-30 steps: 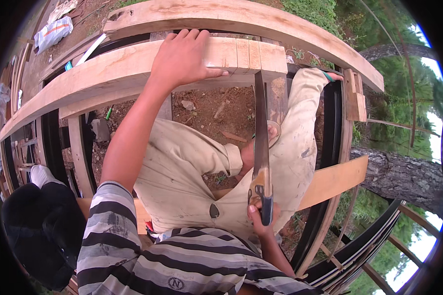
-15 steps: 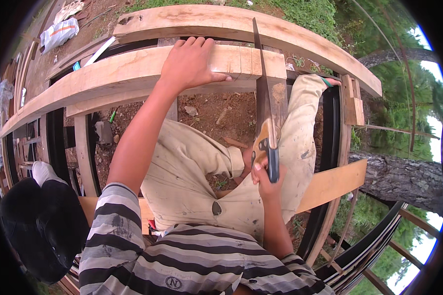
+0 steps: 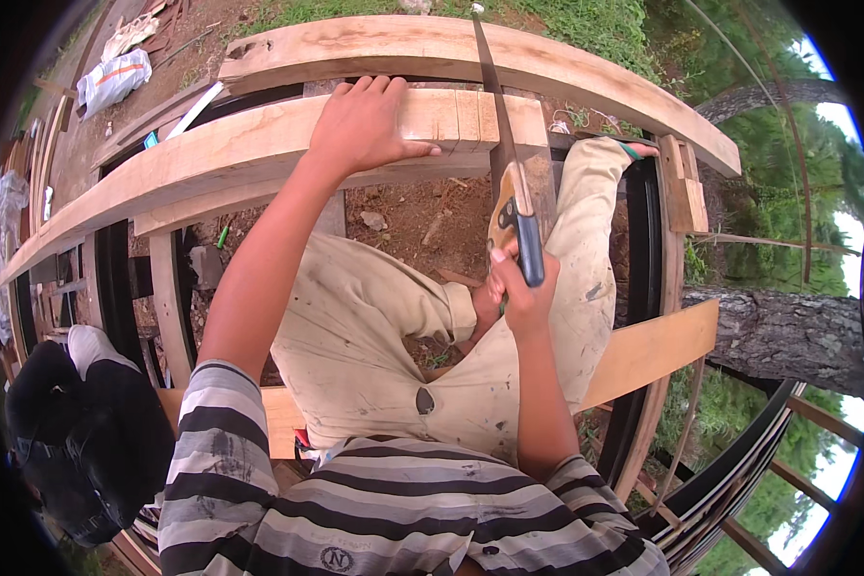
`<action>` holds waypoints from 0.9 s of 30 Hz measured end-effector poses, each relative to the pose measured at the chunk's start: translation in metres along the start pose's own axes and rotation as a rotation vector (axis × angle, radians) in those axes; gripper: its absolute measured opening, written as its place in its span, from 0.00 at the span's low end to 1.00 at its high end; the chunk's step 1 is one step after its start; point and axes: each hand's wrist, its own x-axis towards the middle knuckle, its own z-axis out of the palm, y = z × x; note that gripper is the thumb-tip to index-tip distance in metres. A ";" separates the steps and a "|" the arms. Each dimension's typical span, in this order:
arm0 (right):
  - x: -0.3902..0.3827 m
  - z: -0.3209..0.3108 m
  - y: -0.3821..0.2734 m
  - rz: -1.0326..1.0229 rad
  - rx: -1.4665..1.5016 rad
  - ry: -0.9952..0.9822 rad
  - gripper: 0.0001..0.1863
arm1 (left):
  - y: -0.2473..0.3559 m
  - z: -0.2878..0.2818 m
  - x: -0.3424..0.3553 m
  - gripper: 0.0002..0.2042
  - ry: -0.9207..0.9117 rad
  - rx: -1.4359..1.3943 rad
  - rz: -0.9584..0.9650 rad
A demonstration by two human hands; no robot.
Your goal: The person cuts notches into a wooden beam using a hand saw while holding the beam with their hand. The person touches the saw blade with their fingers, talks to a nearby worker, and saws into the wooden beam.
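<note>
My left hand grips the near pale timber beam, fingers curled over its far edge and thumb along the near side. My right hand holds the handsaw by its wood and black handle. The blade crosses the beam to the right of several thin crosswise lines, near the beam's right end, and its tip points past a second beam lying behind. Whether the teeth are in a cut I cannot tell. My trousered legs are bent beneath, among the timber framing.
An orange-brown board runs under my legs. Short blocks sit at the right, beside a tree trunk and greenery. A black fabric item with a white piece lies lower left; a white sack rests on the dirt at upper left.
My right hand and the saw have moved forward, away from my body, so the blade now reaches beyond the back beam. My left hand stays on the beam.
</note>
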 end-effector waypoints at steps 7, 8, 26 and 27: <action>-0.219 -0.056 0.022 0.044 -0.128 0.035 0.09 | 0.007 -0.020 -0.004 0.49 -0.062 0.090 -0.056; -0.188 -0.057 0.022 0.023 -0.221 -0.012 0.09 | 0.005 -0.025 -0.003 0.51 -0.100 0.105 -0.078; -0.140 -0.040 0.024 0.032 -0.156 0.027 0.06 | -0.001 -0.019 -0.003 0.50 -0.036 0.066 -0.055; -0.072 -0.028 0.015 0.002 -0.072 -0.007 0.07 | 0.005 -0.013 -0.001 0.50 -0.035 0.052 -0.039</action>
